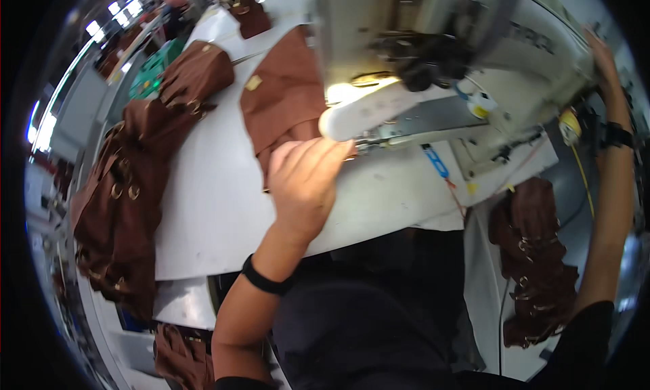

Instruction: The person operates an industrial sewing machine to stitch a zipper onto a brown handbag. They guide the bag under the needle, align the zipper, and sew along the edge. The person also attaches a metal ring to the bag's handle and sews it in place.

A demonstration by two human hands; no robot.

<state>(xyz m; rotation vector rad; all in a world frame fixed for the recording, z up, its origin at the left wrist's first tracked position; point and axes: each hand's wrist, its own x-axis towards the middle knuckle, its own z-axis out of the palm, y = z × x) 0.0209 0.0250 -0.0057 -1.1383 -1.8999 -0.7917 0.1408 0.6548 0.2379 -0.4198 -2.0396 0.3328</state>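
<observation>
Got left hand (305, 180) just left of the sewing machine's (542, 45) work area. Showing bent fingers, bunched close together over the edge of a brown leather-look bag panel (281, 105), tips by the machine's small metal parts. Can't tell pinch from press; too blurred at the fingertips. Can place that panel on the white table (217, 214), left of the machine and stretching away past the hand, with a small gold-coloured tag (254, 83) on top.

Got right hand (601, 57) up at the machine's far right end, against or just beside the housing; can't tell which. Can't tell finger state there either: small and near the lens rim.

Also seeing, all relative to the machine:
- well left: long heap of brown bags (128, 187) with metal rings, a green object (152, 72) beyond
- far left, below table level: more brown material (183, 356)
- left and beyond: another brown piece (250, 14)
- near side: blue tool (437, 161) on an orange cord, lying on the tabletop
- right, lower: second heap of brown bags (531, 261) with metal fittings
- right, near its end: yellow thread spool (570, 127)
- at its left end: bright lamp glow (338, 93), beside a rounded white arm (365, 114)

Wearing black bands on both wrists.
</observation>
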